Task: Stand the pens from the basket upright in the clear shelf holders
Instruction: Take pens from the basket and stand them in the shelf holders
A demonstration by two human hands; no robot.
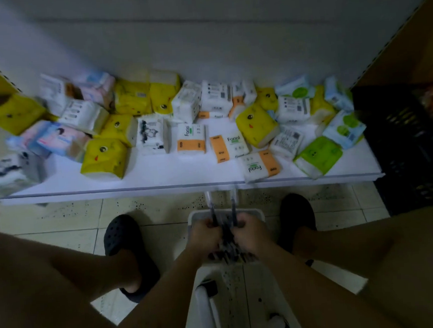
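Note:
A white basket sits on the floor between my feet, with several dark pens lying inside it. My left hand grips a pen whose clear end points toward the shelf. My right hand holds another pen the same way. Both hands are close together over the basket. No clear holders are visible in this view.
A low white shelf in front carries several tissue packs in yellow, white, orange and green. A black crate stands at the right. My dark clogs rest on the tiled floor either side of the basket.

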